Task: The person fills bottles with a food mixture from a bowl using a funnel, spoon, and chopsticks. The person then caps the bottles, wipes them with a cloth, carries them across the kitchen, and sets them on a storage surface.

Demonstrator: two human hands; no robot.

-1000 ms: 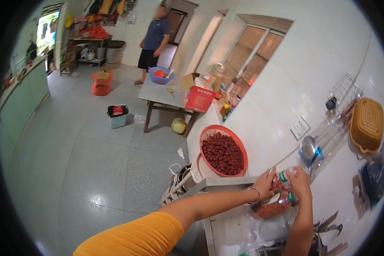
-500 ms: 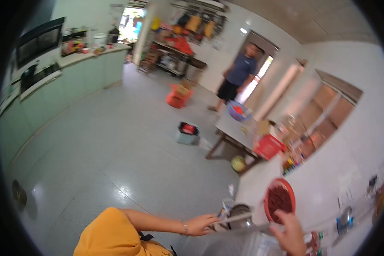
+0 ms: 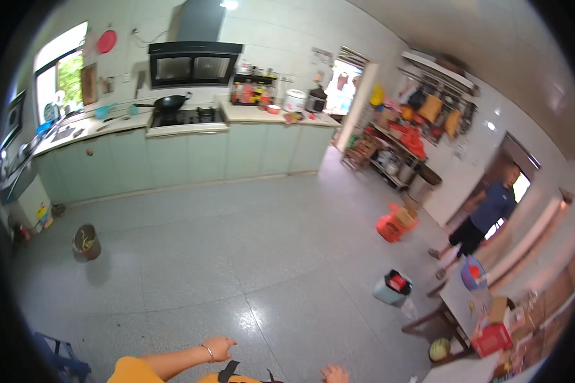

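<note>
My left hand (image 3: 220, 349), with a bracelet at its wrist, is over the floor at the bottom of the view. Its fingers are loosely bent and slightly apart, and I see nothing in them. Farther right, at the bottom edge, only part of my right hand (image 3: 334, 374) shows, fingers spread and holding nothing visible. Both hands are apart from any object. A blue plastic stool (image 3: 62, 357) stands to the left of my left hand. The grey tiled floor (image 3: 191, 262) stretches out ahead of my hands.
Green cabinets (image 3: 188, 156) with a stove (image 3: 188, 117) and wok (image 3: 170, 102) line the far wall. A bucket (image 3: 86, 242) stands at left. To the right are a bin (image 3: 393, 287), an orange bag (image 3: 395, 223), a table (image 3: 457, 300), a watermelon (image 3: 439, 349) and a person (image 3: 492, 207).
The view has swung left and up, bringing the stove and window in. My hands have left the jars, and the basin of red fruit is out of view.
</note>
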